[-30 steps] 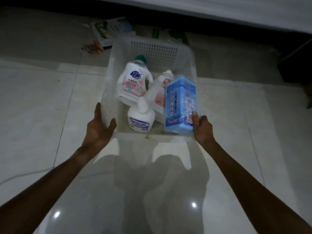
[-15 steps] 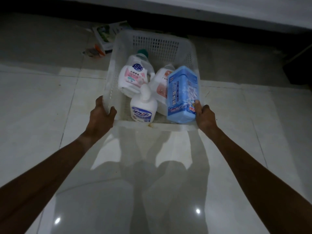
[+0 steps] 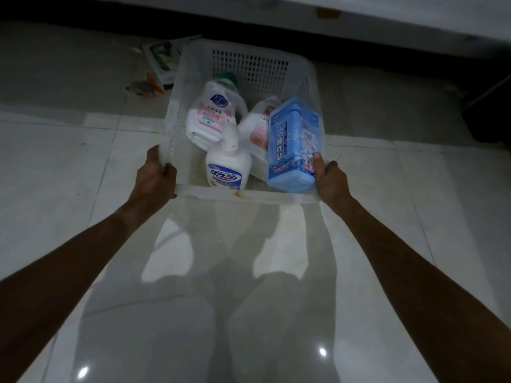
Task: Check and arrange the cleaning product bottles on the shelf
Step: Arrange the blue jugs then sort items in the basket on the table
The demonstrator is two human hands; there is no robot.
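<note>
A translucent white plastic basket (image 3: pixel 250 60) hangs over the tiled floor between my hands. My left hand (image 3: pixel 154 176) grips its near left corner. My right hand (image 3: pixel 330 179) grips its near right corner, thumb inside the rim. Inside stand a blue rectangular container (image 3: pixel 293 145) on the right, a small white pump bottle (image 3: pixel 228 165) at the front, a white jug with a teal cap (image 3: pixel 214 110) at the back left, and another white bottle with a pink label (image 3: pixel 258 125) leaning behind the pump bottle.
Glossy pale floor tiles (image 3: pixel 69 189) spread all around. A box and some small litter (image 3: pixel 157 67) lie on the floor beyond the basket's far left corner. A dark gap runs under a pale ledge (image 3: pixel 387 15) at the top.
Both hands went from touching the basket's near corners to gripping them. The basket has risen off the floor toward me, and the bottles inside have shifted slightly.
</note>
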